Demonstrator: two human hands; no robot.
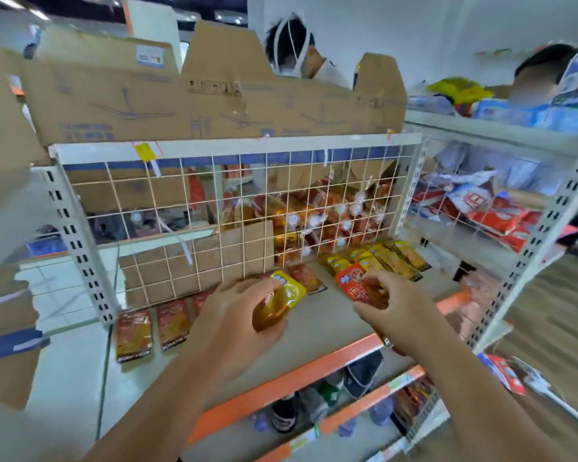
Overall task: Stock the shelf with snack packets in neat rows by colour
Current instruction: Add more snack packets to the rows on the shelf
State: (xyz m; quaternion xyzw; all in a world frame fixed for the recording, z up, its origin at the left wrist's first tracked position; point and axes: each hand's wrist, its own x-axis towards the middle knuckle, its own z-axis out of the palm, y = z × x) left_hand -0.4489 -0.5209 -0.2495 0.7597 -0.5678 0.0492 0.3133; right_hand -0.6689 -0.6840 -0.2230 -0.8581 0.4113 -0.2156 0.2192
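Ideally, left hand (241, 311), fingers gripping a yellow packet (286, 295), squares it onto the one-o'clock yellow row (387, 258); right hand (394, 305) pinches a red packet (352, 283).

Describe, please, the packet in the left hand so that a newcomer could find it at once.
Find the white shelf with the orange front edge and wire grid back. Above its middle, the left hand grips a yellow packet. Its yellow top and brown contents set it apart from the red packet in the right hand beside it.

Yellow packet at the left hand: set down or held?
Held: the left hand curls round the yellow packet; contact with the shelf cannot be told.
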